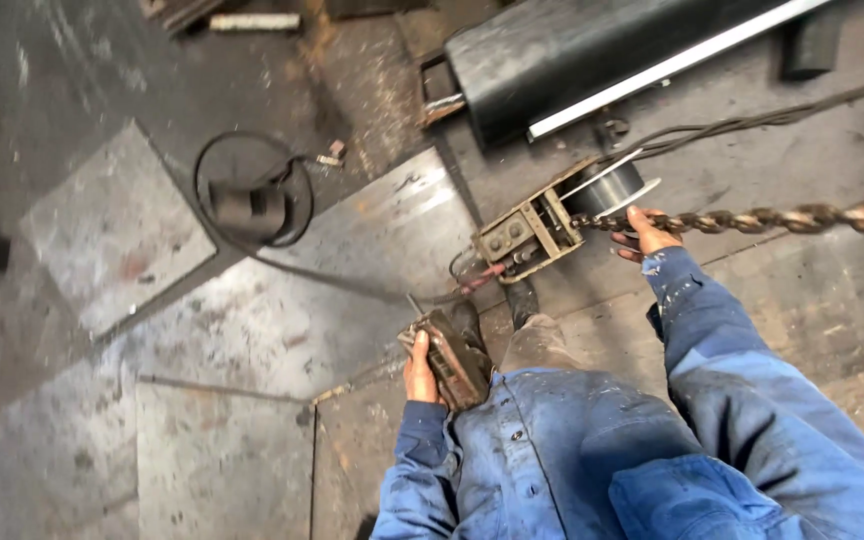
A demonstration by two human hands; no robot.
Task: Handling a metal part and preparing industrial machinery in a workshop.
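Note:
My left hand (419, 374) grips a worn brown welding hand shield (455, 355) held low against my blue coverall. My right hand (649, 234) reaches out and closes on a rusty steel chain (772, 218) that stretches off to the right edge. Just beyond that hand stands a wire feeder (532, 232) with a shiny wire spool (607, 188) on the floor. My boot (522, 300) shows below the feeder.
Steel floor plates (112, 225) cover the ground. A black cable coil with a small block (252, 205) lies to the left. A large black steel beam (602, 50) lies at the top, with cables (752, 122) running right from the feeder.

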